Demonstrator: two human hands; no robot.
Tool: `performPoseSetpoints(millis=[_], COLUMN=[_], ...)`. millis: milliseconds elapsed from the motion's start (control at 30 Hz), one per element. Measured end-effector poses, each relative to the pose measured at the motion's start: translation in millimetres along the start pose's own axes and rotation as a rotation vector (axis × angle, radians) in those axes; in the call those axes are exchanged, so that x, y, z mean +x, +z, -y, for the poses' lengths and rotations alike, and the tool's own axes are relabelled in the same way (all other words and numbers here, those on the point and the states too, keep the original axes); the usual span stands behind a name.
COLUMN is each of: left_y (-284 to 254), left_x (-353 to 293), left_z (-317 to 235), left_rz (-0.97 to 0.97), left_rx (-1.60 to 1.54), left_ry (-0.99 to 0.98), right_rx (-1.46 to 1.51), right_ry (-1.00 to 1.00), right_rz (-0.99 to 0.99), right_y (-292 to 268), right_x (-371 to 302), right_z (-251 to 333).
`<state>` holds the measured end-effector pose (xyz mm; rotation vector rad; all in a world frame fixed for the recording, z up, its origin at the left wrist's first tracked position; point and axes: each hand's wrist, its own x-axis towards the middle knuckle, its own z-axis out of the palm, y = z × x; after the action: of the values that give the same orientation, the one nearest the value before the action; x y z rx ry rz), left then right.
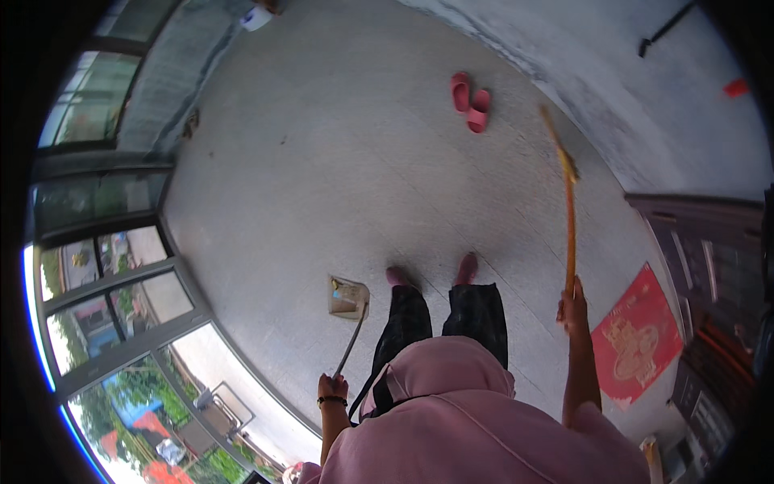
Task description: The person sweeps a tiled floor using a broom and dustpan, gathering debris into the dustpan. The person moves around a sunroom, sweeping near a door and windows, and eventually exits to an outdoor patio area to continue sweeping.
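My left hand, with a dark bracelet at the wrist, is closed round the thin handle of a dustpan. Its beige pan is at floor level to the left of my feet, with some small bits of litter inside. Out to the right, my right hand grips the long orange-brown stick of a broom. The stick points away from me toward the right wall. A yellowish tuft shows near its far end, and the tip beyond is blurred.
Two pink slippers lie on the grey tiled floor ahead. A red mat lies at the right by a dark door. Glass doors line the left. A white bucket-like container stands at the far left.
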<state>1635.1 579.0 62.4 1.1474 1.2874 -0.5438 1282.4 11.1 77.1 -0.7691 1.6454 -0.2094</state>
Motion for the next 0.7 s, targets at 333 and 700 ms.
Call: performPoseSetpoints(millis=[333, 700], left_y=[11, -31], left_x=[30, 32], left_z=[-67, -80], left_rz=[-0.058, -0.134], left_rx=[0.251, 0.138], left_ry=[0.057, 0.025], right_rx=[0.559, 0.219], right_ry=[0.274, 0.481], right_rz=[0.447, 0.963], right_y=[87, 439], right_x=[165, -53], right_z=[-172, -42])
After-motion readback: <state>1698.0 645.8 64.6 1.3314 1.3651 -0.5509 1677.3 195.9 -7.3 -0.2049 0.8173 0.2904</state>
